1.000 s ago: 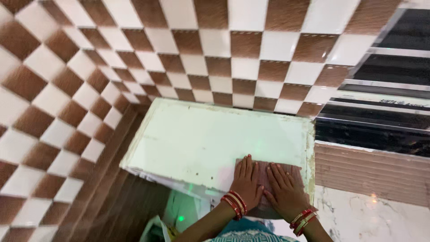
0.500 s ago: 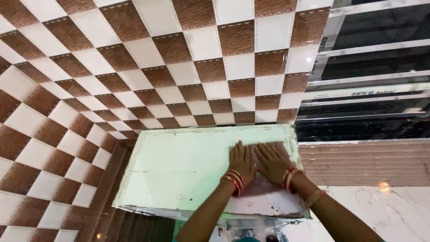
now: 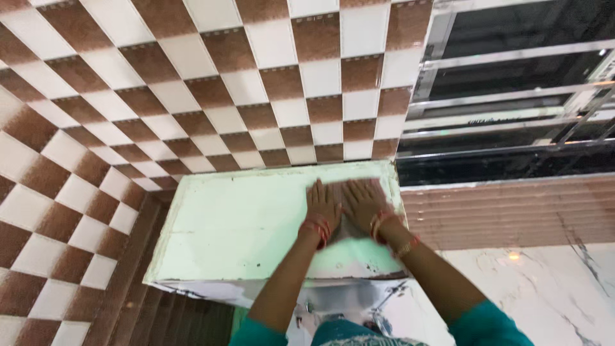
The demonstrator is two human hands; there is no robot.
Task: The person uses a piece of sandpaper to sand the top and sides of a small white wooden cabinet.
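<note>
- cloth (image 3: pixel 346 221), brownish and flat, lies on the pale green shelf top (image 3: pixel 237 224), toward its right half and close to the far edge where the shelf meets the checkered tile wall (image 3: pixel 224 96).
- left hand (image 3: pixel 322 204) lies palm down on the cloth's left part, fingers straight, spread a little and pointing at the wall; it clamps nothing, it only presses flat.
- right hand (image 3: pixel 364 200) lies the same way on the cloth's right part, just beside the left hand, thumbs nearly meeting; fingers apart and flat, nothing held between them.
- both wrists carry red bangles (image 3: pixel 317 229), which sit over the near part of the cloth.
- the cloth lies directly beneath both palms and runs back from them toward the person, so most of what shows is on the near side of the hands, between the forearms.
- its long axis seems to run from the wall toward the shelf's front edge, though the arms hide its near end and i cannot tell where it stops.
- neither hand is nearer: both rest on it equally, left on left, right on right.
- the shelf's left half is bare of the cloth and well apart from both hands.
- to the right stands a dark window with metal bars (image 3: pixel 512 96), and below it a ribbed brown band and white marble surface (image 3: pixel 544 282).
</note>
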